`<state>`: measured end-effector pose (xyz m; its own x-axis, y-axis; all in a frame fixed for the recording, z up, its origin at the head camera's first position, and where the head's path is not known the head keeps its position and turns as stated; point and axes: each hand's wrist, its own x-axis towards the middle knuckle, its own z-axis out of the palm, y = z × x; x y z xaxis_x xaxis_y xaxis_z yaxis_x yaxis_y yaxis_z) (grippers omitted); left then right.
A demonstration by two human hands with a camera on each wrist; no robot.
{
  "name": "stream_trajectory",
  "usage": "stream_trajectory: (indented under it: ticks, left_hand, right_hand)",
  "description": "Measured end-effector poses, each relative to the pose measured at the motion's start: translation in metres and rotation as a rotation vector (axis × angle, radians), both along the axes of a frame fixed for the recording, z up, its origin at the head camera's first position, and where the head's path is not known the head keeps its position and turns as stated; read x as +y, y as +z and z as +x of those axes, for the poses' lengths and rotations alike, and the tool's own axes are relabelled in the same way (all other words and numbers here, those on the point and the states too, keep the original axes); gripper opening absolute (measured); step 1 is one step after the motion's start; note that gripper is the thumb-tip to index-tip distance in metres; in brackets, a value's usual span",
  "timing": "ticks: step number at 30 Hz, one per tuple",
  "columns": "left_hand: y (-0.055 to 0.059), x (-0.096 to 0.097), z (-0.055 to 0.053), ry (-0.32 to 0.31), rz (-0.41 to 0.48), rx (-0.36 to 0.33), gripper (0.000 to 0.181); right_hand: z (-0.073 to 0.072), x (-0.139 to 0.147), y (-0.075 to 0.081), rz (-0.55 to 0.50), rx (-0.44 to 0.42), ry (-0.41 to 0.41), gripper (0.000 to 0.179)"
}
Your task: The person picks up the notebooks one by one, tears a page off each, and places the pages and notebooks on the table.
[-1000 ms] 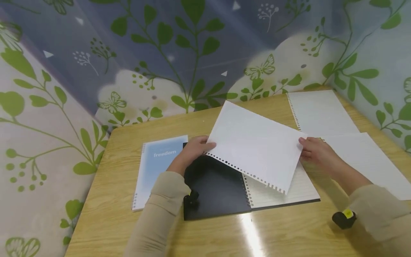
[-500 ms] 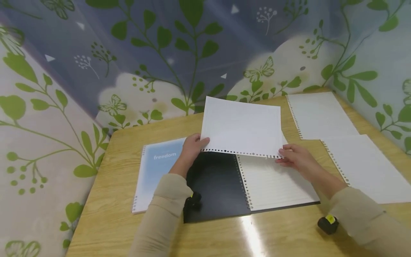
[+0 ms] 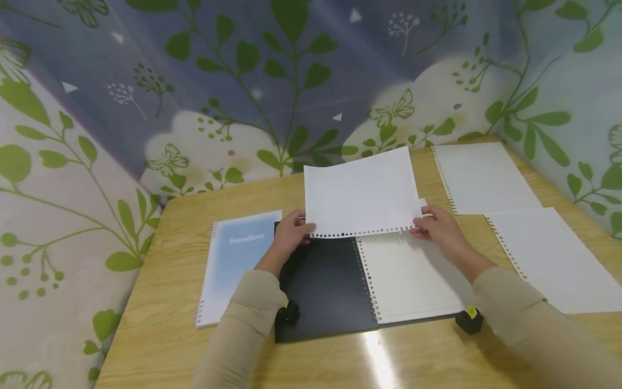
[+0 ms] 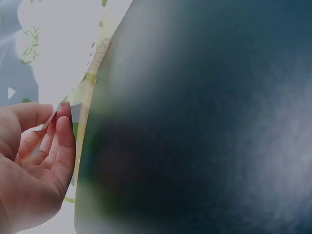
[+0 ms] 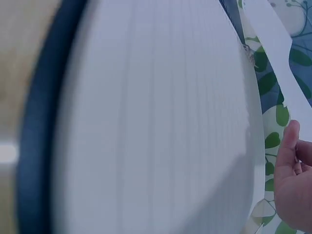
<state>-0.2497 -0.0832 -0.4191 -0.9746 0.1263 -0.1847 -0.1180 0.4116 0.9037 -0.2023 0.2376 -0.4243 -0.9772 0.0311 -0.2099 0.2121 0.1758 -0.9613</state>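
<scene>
A white loose-leaf sheet (image 3: 359, 192) with a row of punched holes along its near edge is held up above an open notebook. At its near left corner, my left hand (image 3: 290, 233) pinches it between thumb and fingers; the left wrist view shows this left hand (image 4: 41, 151) gripping the paper's edge. My right hand (image 3: 443, 232) pinches the near right corner, also seen in the right wrist view. Below lie the notebook's black cover (image 3: 325, 292) on the left and its lined pages (image 3: 413, 286) on the right, partly hidden by the raised sheet.
A blue notebook (image 3: 238, 259) marked "freedom" lies to the left on the wooden table (image 3: 160, 302). Two loose punched sheets lie on the right, one farther back (image 3: 486, 178) and one nearer (image 3: 554, 259). A wall with leaf patterns (image 3: 252, 108) stands behind the table.
The sheet has turned so its punched edge lies roughly level toward me. My right hand has shifted from the sheet's side down to its near right corner and moved left.
</scene>
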Motion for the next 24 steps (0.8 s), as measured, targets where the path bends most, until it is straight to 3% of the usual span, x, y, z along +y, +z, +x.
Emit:
stream_trajectory:
  ticks: [2, 6, 9, 13, 18, 24]
  left_hand:
    - [-0.001, 0.000, -0.002, 0.015, -0.024, 0.009, 0.041]
    - [0.001, 0.003, -0.009, 0.096, -0.102, 0.113, 0.052]
    - [0.001, 0.004, -0.016, 0.149, -0.132, 0.202, 0.039]
    - [-0.002, 0.005, -0.024, 0.149, -0.190, 0.245, 0.016]
    - [-0.007, 0.005, -0.031, 0.058, -0.322, 0.243, 0.025]
    - [-0.008, 0.003, -0.038, -0.026, -0.438, 0.214, 0.037]
  right_hand:
    - [-0.006, -0.001, 0.000, 0.002, 0.003, -0.009, 0.048]
    - [-0.019, -0.005, 0.003, -0.008, 0.000, -0.046, 0.049]
    - [-0.029, -0.010, 0.004, -0.071, -0.006, -0.096, 0.051]
    - [-0.043, -0.017, 0.002, -0.080, 0.018, -0.175, 0.050]
    - [-0.058, -0.024, -0.002, 0.123, 0.035, -0.197, 0.034]
    - [-0.066, -0.024, -0.006, 0.397, 0.150, -0.047, 0.043]
